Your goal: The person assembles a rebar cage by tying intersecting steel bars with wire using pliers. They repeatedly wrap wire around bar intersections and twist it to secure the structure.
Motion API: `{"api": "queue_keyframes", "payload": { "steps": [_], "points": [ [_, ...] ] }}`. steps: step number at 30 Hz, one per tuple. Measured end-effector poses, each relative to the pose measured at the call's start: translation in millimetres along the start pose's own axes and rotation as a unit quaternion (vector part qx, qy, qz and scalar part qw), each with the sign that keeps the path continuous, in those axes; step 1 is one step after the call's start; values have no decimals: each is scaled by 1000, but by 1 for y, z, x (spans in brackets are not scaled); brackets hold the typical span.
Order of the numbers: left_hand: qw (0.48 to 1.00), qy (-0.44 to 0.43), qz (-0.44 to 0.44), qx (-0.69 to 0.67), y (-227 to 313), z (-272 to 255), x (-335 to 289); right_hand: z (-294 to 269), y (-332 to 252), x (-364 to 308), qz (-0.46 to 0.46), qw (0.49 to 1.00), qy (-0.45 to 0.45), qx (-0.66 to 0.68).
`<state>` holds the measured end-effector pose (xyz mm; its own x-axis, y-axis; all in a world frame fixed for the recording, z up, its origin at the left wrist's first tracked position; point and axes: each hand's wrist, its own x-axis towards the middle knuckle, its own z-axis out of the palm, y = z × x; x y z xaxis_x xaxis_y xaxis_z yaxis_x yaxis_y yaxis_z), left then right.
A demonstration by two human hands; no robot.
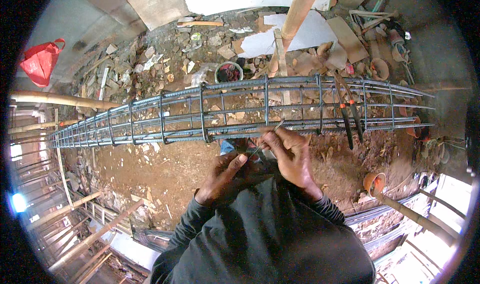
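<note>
In front of my body my left hand (226,173) and my right hand (291,156) are close together, each with thumb and fingers pinched. A thin piece of tie wire (257,149) runs slantwise between them, and both hold it. Just beyond my fingers lies a long steel rebar cage (230,132), made of lengthwise bars with square stirrups (266,100) around them. My right fingertips are nearest its near lower bar; whether they touch it I cannot tell. Long-handled pincers (348,111) with dark grips and orange bands hang over the cage to the right.
A wooden post (281,59) and a bamboo pole (300,9) stand behind the cage. A bucket (229,72) sits among rubble, a red bag (42,63) at far left. An orange pot (374,184) lies at right. More bamboo poles (95,234) cross the lower left.
</note>
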<state>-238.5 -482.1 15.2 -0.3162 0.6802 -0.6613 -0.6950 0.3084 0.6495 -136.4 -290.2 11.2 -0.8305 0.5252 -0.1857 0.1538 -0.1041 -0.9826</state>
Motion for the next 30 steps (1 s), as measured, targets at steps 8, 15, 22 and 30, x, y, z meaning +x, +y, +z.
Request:
{"api": "queue_keyframes", "payload": {
  "steps": [8, 15, 22, 30],
  "points": [
    [998, -61, -6, -28, 2, 0, -1, -21, -13, 19, -53, 997, -25, -58],
    [988, -103, 20, -111, -10, -10, 8, -17, -19, 21, 20, 999, -21, 23],
    [979, -123, 21, -162, -26, -19, 15, -6, -20, 14, 3, 997, 19, 72],
    [984, -139, 28, -112, -29, -13, 14, -5, -16, 12, -5, 998, 39, 49]
  ]
}}
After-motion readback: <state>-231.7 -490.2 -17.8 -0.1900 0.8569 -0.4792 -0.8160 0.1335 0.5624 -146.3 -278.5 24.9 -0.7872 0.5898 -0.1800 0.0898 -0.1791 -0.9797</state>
